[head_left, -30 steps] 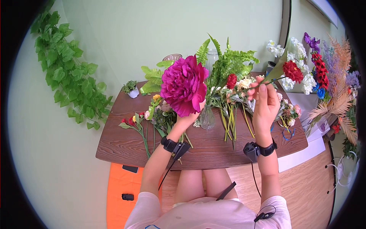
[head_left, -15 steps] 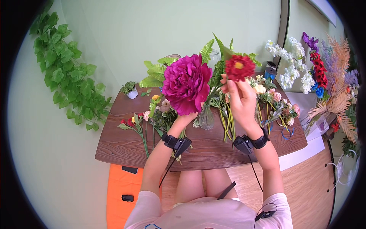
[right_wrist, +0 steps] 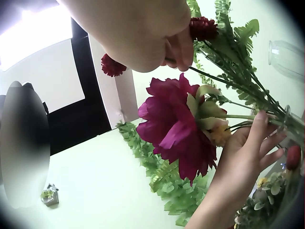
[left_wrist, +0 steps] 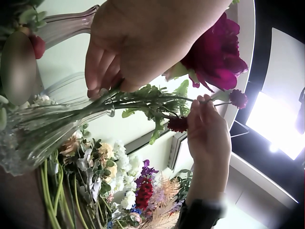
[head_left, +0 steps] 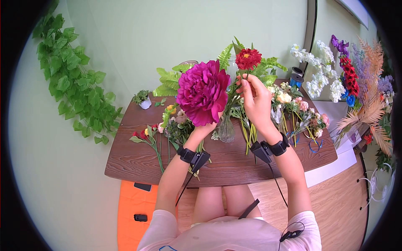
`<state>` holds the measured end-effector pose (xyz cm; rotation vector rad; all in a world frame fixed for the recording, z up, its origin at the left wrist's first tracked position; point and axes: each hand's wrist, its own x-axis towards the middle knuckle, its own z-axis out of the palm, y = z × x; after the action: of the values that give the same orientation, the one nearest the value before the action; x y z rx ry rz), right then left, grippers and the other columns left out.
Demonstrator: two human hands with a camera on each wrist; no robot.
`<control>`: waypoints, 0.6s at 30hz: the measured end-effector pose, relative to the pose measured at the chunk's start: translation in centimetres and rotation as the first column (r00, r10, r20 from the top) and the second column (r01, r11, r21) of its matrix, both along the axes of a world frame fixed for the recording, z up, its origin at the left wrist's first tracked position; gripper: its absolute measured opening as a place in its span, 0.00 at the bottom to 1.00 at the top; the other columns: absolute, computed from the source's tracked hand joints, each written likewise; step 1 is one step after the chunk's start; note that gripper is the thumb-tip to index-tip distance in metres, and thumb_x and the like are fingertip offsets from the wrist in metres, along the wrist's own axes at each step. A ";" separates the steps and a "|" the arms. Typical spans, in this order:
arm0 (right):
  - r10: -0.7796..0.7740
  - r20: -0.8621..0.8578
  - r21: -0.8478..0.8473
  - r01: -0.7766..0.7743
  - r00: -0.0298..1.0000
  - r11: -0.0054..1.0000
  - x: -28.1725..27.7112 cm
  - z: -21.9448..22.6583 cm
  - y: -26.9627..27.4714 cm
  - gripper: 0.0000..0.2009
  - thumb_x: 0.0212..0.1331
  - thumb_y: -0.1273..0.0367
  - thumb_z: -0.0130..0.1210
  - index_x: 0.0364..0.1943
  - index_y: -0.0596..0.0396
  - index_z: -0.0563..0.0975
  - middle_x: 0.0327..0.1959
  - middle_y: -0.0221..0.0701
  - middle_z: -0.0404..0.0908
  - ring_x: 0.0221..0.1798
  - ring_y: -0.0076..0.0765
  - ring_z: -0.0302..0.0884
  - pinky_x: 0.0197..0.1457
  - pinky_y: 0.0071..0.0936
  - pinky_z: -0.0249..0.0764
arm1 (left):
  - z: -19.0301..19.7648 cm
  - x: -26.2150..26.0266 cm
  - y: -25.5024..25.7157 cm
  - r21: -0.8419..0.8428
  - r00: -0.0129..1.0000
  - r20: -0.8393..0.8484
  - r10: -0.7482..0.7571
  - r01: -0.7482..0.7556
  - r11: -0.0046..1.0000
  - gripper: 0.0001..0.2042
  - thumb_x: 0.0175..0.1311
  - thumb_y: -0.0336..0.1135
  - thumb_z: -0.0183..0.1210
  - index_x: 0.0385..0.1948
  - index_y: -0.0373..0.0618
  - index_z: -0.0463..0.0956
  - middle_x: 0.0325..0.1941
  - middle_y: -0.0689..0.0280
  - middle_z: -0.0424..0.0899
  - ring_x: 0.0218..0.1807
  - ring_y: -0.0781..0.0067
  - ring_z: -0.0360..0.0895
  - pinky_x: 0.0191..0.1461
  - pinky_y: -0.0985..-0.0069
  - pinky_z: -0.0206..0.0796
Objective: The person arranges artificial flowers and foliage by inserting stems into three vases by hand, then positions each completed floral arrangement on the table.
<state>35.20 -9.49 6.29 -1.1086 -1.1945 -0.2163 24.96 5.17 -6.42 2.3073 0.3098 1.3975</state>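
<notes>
A large magenta peony (head_left: 203, 92) stands above a clear glass vase (head_left: 226, 130), hiding most of my left hand (head_left: 204, 131) in the head view. In the left wrist view, the thumb and fingers of this hand (left_wrist: 138, 47) pinch several green stems at the vase's mouth. My right hand (head_left: 258, 104) pinches the thin stem of a red flower (head_left: 248, 59) with a yellow centre, right of the peony. A second red flower (right_wrist: 203, 28) shows behind the right hand in the right wrist view. Green fern fronds (right_wrist: 233, 47) rise among the stems.
Cut flowers lie on the brown wooden table (head_left: 234, 167), cream and pink ones (head_left: 293, 102) right, red and yellow ones (head_left: 144, 133) left. A small potted succulent (head_left: 142, 98) stands at the back left, ribbon spools (head_left: 297, 77) at the back right. Ivy (head_left: 71, 79) hangs on the left wall.
My right hand has moved left with the red flower, from the table's right side to beside the peony. The left hand stays by the vase's mouth.
</notes>
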 end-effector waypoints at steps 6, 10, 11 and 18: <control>-0.057 0.036 -0.039 0.059 0.998 0.997 0.2 0.2 0.3 0.06 0.59 0.76 0.48 0.38 0.65 0.73 0.28 0.35 0.79 0.26 0.28 0.78 0.29 0.22 0.73 | 1.0 -0.3 -0.7 -0.008 0.999 -0.024 -0.036 0.035 0.999 0.09 0.61 0.37 0.54 0.29 0.40 0.72 0.22 0.70 0.75 0.25 0.80 0.71 0.28 0.79 0.61; 0.016 -0.043 -0.046 -0.018 0.999 0.999 0.2 0.4 0.5 0.07 0.60 0.75 0.47 0.39 0.64 0.73 0.28 0.34 0.78 0.26 0.25 0.76 0.28 0.20 0.71 | 0.0 -0.1 -0.1 -0.120 0.998 -0.042 -0.057 0.051 0.991 0.09 0.62 0.37 0.54 0.29 0.41 0.72 0.21 0.70 0.73 0.24 0.80 0.70 0.27 0.80 0.60; 0.060 -0.104 -0.032 -0.063 0.993 0.998 0.1 0.5 0.5 0.07 0.61 0.75 0.46 0.39 0.64 0.73 0.27 0.33 0.78 0.26 0.23 0.75 0.28 0.19 0.71 | -0.1 -0.1 0.0 -0.090 0.999 -0.045 -0.019 0.015 0.996 0.10 0.62 0.38 0.54 0.28 0.41 0.72 0.20 0.70 0.73 0.23 0.80 0.70 0.27 0.80 0.60; 0.135 -0.221 0.155 -0.102 0.966 0.983 -0.5 1.9 -0.8 0.09 0.63 0.72 0.44 0.41 0.63 0.73 0.28 0.28 0.76 0.25 0.17 0.70 0.29 0.15 0.68 | 0.0 0.2 -0.1 -0.138 0.996 -0.074 -0.058 0.048 0.989 0.13 0.61 0.43 0.54 0.28 0.41 0.72 0.18 0.70 0.72 0.22 0.79 0.70 0.25 0.79 0.62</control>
<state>34.68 -10.29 8.17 -0.9074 -1.0170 -0.0756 25.17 5.06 -6.42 2.2449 0.3536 1.2244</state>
